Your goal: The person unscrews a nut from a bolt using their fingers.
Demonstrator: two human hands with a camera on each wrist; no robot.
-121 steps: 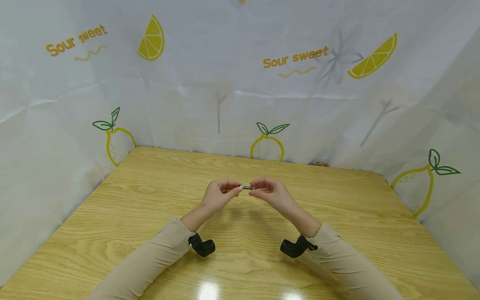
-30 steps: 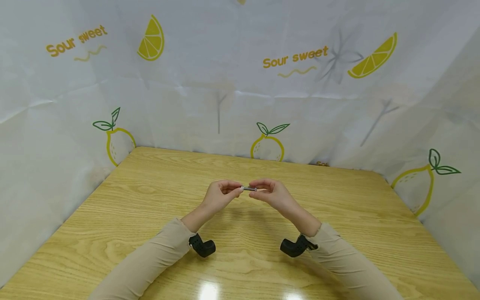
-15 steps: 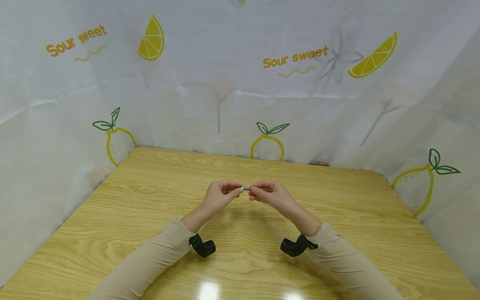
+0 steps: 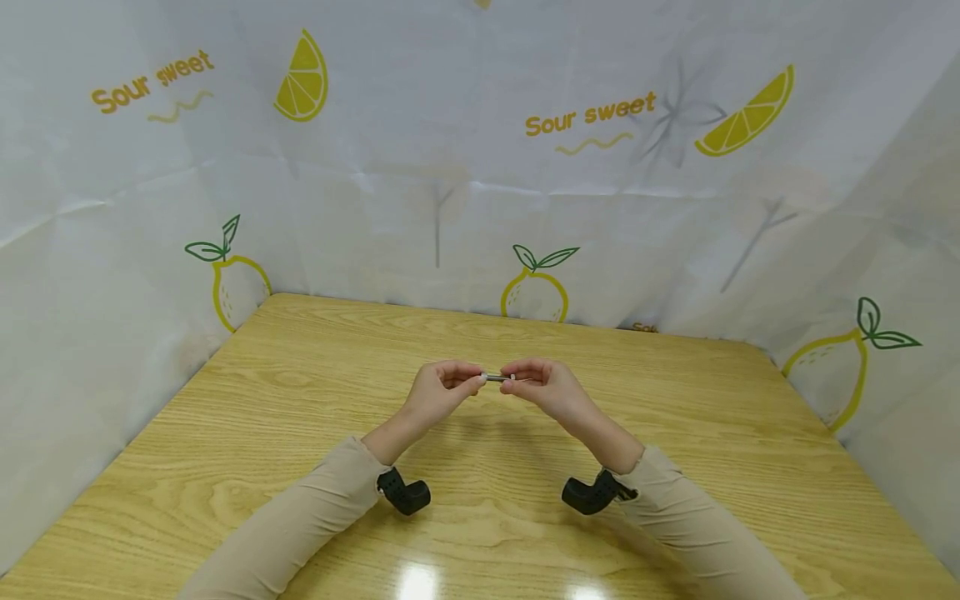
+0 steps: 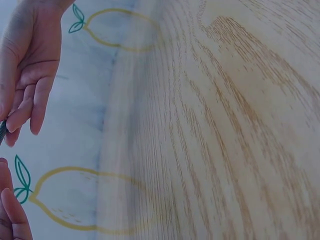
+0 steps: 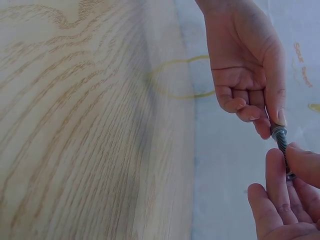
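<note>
A small silver threaded bolt (image 4: 496,378) spans the gap between both hands, roughly level, above the table. My left hand (image 4: 441,390) pinches its left end between thumb and fingers; in the right wrist view a wider collar shows on the bolt (image 6: 282,142) by that thumb. My right hand (image 4: 546,388) has thumb and fingertips around the other end, where a small wider piece shows. Whether that piece is a nut or the bolt's head I cannot tell. In the left wrist view only a sliver of the bolt (image 5: 2,131) appears at the edge.
The wood-grain table (image 4: 675,433) reaches back to a pale curtain (image 4: 390,125) printed with lemons, which also runs along both sides. A black wrist mount (image 4: 405,492) sits at the left cuff and another black mount (image 4: 590,493) at the right.
The right fingers close over the bolt's right end half a second ago, then spread slightly, so that end shows again. The left hand keeps its pinch and place throughout.
</note>
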